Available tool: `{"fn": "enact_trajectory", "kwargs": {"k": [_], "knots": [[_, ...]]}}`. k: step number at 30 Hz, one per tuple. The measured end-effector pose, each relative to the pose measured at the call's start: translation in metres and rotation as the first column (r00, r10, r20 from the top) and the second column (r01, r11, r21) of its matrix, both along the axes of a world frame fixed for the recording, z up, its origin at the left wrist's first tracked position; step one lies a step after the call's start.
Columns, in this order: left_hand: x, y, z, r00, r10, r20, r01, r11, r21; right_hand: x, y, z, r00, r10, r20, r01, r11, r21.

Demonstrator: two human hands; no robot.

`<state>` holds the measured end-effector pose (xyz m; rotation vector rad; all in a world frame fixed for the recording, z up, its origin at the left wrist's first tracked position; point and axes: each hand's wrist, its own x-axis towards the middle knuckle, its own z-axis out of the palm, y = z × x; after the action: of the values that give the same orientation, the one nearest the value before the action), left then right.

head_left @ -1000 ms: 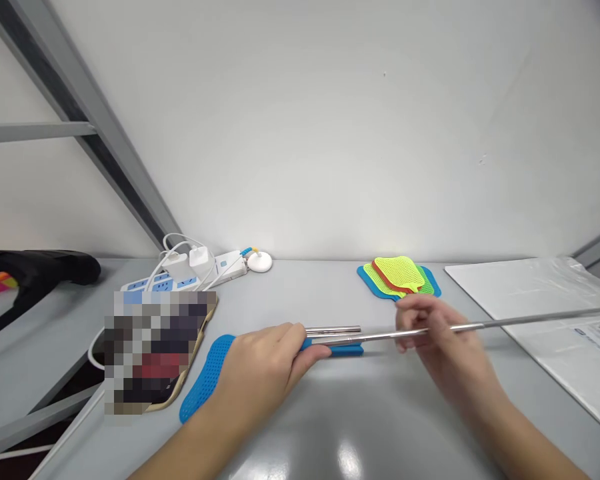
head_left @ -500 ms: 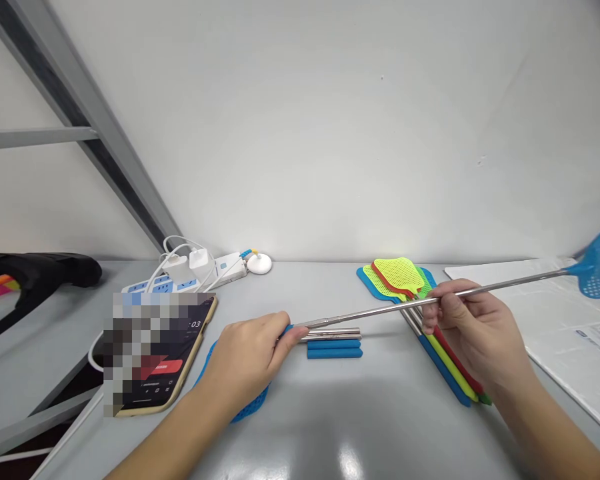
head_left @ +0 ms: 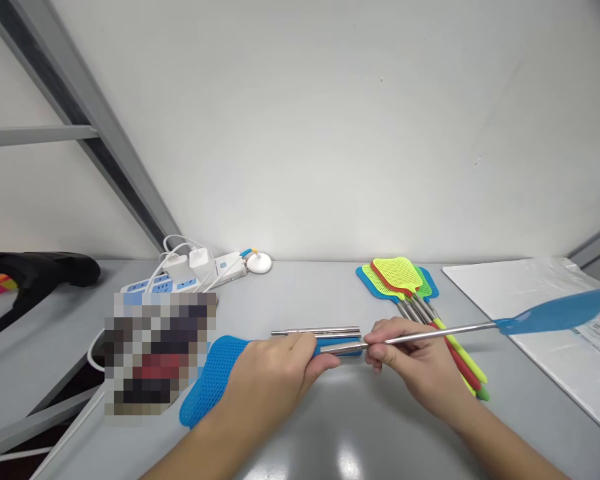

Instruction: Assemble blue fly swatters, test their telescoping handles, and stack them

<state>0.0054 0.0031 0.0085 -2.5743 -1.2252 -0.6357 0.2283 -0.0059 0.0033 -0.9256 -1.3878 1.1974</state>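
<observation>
My left hand (head_left: 283, 373) is closed around the blue handle of a telescopic fly swatter (head_left: 445, 332). Between the thumb and fingers of my right hand (head_left: 413, 363) is the swatter's thin metal rod, near where it enters the thicker section. Its blue head, seen almost edge-on, points right over the white package. Partly behind my left hand lies another blue swatter head (head_left: 215, 380) on the table. Metal rods (head_left: 325, 331) with blue handles lie just behind the held swatter, partly hidden by it and my left hand.
At the back right is a pile of yellow, red, green and blue fly swatters (head_left: 397, 275). A white package (head_left: 480, 283) lies on the right. To the left are a pixelated phone (head_left: 155, 373), a power strip (head_left: 185, 285) with chargers, and a white round object (head_left: 259, 263).
My hands have come closer together, and the rod showing between handle and head is shorter. The swatter head has dropped and turned nearly edge-on. My left hand has moved right.
</observation>
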Motion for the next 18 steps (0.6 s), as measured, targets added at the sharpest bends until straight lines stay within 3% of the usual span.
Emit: {"fn": "enact_trajectory", "kwargs": {"k": [5, 9, 13, 18], "knots": [[-0.009, 0.009, 0.003, 0.994, 0.091, -0.061, -0.098, 0.988, -0.121, 0.010, 0.009, -0.005, 0.999, 0.020, 0.025, -0.016, 0.989, -0.144], [-0.019, 0.018, 0.010, 0.982, 0.176, -0.064, -0.186, 0.950, -0.252, 0.024, 0.014, -0.005, 0.983, -0.053, -0.175, 0.026, 0.988, -0.152], [-0.024, 0.022, 0.016, 0.975, 0.223, -0.014, -0.213, 0.909, -0.358, 0.034, 0.021, 0.007, 0.893, -0.156, -0.422, 0.062, 0.972, -0.228], [-0.023, 0.020, 0.017, 0.974, 0.221, 0.044, -0.167, 0.838, -0.520, 0.043, 0.027, 0.022, 0.771, -0.250, -0.586, 0.084, 0.952, -0.295]]}}
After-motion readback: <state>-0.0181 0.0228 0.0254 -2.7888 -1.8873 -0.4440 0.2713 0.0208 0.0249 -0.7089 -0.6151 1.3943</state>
